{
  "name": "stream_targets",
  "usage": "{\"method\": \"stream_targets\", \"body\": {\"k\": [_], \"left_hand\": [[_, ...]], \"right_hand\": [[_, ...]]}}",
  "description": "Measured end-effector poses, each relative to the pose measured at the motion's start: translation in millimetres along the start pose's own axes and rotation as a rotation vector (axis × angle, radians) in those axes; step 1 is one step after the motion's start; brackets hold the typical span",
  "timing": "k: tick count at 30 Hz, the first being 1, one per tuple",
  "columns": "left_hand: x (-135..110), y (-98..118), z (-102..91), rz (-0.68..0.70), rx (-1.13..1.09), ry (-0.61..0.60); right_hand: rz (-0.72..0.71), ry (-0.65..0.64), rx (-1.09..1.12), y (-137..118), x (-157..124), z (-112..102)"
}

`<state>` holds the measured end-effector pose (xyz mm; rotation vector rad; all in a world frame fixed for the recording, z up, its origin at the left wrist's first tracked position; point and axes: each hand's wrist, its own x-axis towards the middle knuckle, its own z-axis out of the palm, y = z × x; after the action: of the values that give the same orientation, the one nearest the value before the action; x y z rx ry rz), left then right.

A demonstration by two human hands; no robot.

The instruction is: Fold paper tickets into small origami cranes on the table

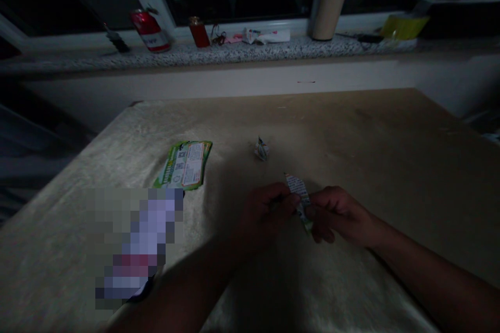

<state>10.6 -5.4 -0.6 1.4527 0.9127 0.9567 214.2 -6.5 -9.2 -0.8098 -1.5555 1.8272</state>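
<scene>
We see 1 creased, printed strip (297,187) pinched by the fingers of the left hand (269,213) and right hand (344,213), its pointed far end projecting beyond them, above a softly sheened tabletop (371,156) bearing 1 small, angular, folded piece (261,149).

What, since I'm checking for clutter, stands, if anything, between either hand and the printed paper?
Nothing visible: left hand and right hand both grip the printed paper; the small paper piece lies beyond them.
</scene>
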Motion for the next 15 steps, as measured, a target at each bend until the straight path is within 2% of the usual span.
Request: {"method": "stream_targets", "body": {"k": [4, 10, 13, 15], "left_hand": [[-0.3, -0.4, 2.0, -0.023, -0.033, 0.048], [1.1, -4.1, 3.3, -0.060, -0.078, 0.062], [4.5, -2.2, 2.3, -0.098, -0.163, 0.110], [7.0, -0.8, 0.8, -0.123, -0.197, 0.139]], "right_hand": [[0.016, -0.023, 0.093, 2.4, -0.1, -1.2], [0.029, -0.043, 0.066, 0.3, 0.4, -2.5], [-0.066, 0.007, 0.023, -2.5, 1.2, -1.7], [-0.197, 0.120, -0.095, -3.6, 2.1, -1.1]]}}
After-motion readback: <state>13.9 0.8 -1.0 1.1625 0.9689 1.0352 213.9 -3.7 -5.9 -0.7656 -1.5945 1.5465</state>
